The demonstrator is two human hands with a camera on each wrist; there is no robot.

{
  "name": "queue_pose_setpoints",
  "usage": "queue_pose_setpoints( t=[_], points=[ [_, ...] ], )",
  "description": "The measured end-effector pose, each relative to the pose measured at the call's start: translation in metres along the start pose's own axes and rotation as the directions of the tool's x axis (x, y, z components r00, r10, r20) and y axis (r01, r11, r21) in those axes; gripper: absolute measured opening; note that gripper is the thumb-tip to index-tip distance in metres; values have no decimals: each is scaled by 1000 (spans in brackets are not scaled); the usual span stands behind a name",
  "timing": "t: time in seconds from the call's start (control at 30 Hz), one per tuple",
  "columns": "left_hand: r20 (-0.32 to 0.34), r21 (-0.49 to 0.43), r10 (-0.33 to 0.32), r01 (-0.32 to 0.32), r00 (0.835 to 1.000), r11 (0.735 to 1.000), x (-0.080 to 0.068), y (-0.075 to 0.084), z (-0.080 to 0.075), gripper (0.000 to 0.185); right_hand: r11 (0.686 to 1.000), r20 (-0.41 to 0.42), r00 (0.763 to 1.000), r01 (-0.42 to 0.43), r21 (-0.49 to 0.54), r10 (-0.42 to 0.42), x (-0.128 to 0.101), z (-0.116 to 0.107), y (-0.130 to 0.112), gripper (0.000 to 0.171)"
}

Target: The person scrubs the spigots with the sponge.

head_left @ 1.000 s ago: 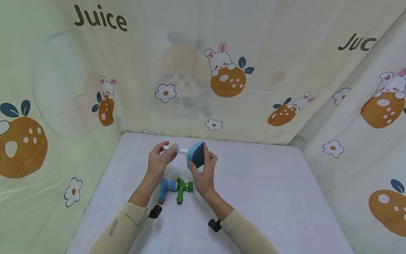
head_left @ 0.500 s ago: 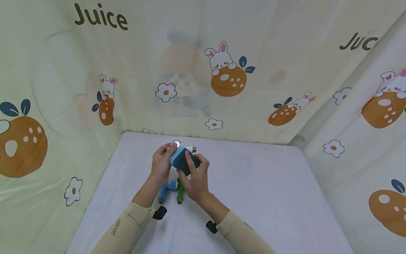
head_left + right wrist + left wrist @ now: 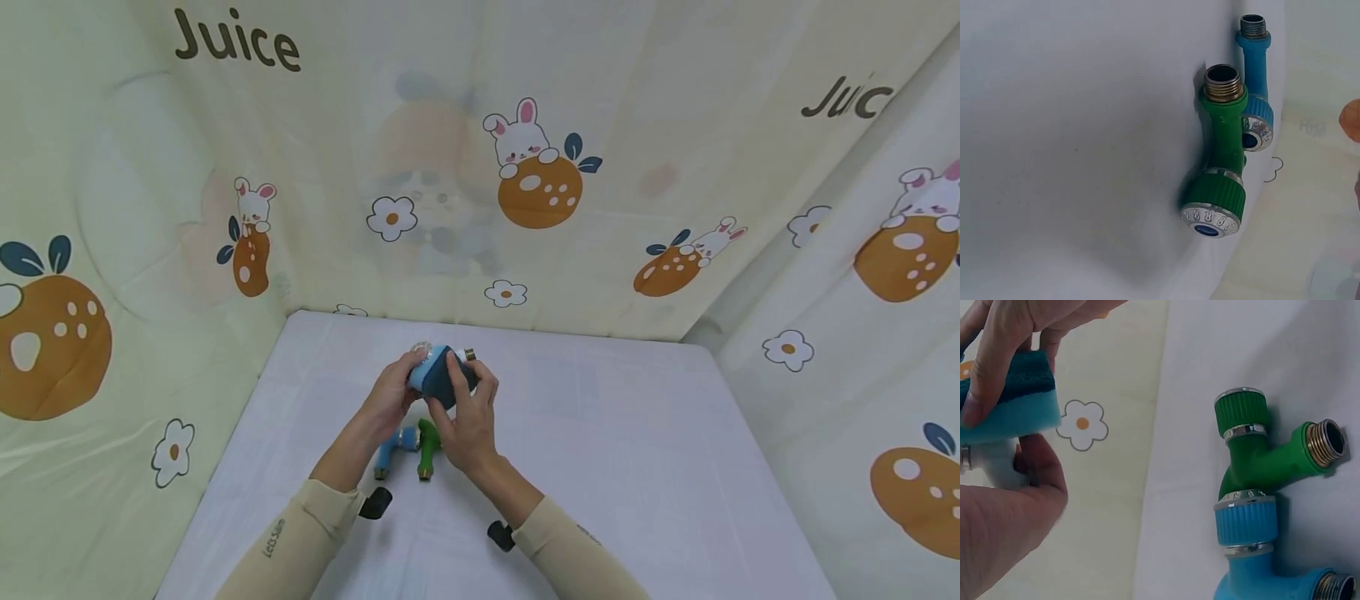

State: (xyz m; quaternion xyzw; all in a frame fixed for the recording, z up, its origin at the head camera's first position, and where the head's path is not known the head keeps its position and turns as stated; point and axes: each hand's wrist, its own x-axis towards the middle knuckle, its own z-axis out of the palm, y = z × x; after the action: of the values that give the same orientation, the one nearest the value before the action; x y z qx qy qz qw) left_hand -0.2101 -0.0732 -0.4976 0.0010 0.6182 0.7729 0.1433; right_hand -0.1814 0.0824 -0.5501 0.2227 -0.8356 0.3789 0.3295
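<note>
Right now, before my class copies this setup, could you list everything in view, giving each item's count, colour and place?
white tap: 1, white with metal fittings, raised and partly hidden
sponge: 1, light blue with a dark blue layer, over the white tap
green tap: 1, green, on the table
blue tap: 1, blue, beside the green tap
table: 1, white, below the taps
curtain: panel count unclear, cream with rabbit, fruit, flower and "Juice" prints, around the table
black attachments: 2, black, one by each cuff
sleeves: 2, beige, on the forearms
left grip: 1, bare, holding the white tap
right grip: 1, bare, holding the sponge
</note>
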Motion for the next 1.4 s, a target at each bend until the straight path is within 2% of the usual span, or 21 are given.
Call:
queue_pose_setpoints(
  t=[0.17, 0.3, 0.4, 0.5, 0.63, 0.87, 1.03, 1.27, 1.4],
  points=[
    [36, 9, -15, 15, 999, 1000, 0, 1, -4, 51, 999, -11, 1000, -22, 36, 22, 2, 1, -1, 76],
    [61, -6, -11, 12, 998, 1000, 0, 1, -5, 41, 1000, -4, 1000, -22, 22, 22, 6, 0, -1, 74],
    [80, -4, -4, 4, 997, 1000, 0, 2, -5, 32, 999, 28, 999, -25, -36, 26, 7, -1, 1, 73],
    [90, 10, -4, 3, 996, 1000, 0, 1, -5, 33, 991, 77, 996, -32, -132, 42, 9, -2, 2, 73],
    [51, 34, -11, 9, 999, 999, 1, 1, -6, 34, 962, 159, 985, -22, -271, 67, 12, -4, 4, 71],
    [-19, 157, -61, 63, 998, 986, 1, -3, -8, 30, 865, 304, 938, 10, -501, 165, 19, -8, 7, 68],
    [-27, 230, -53, 58, 998, 971, -3, -3, -6, 38, 830, 364, 903, 13, -558, 230, 21, -10, 9, 68],
    [-31, 258, -5, 13, 1000, 966, 0, -11, -7, 38, 789, 398, 886, 64, -612, 237, 24, -13, 11, 71],
    [-35, 262, 15, -5, 999, 965, 1, -13, -7, 39, 778, 413, 877, 75, -624, 246, 26, -16, 13, 72]
  ],
)
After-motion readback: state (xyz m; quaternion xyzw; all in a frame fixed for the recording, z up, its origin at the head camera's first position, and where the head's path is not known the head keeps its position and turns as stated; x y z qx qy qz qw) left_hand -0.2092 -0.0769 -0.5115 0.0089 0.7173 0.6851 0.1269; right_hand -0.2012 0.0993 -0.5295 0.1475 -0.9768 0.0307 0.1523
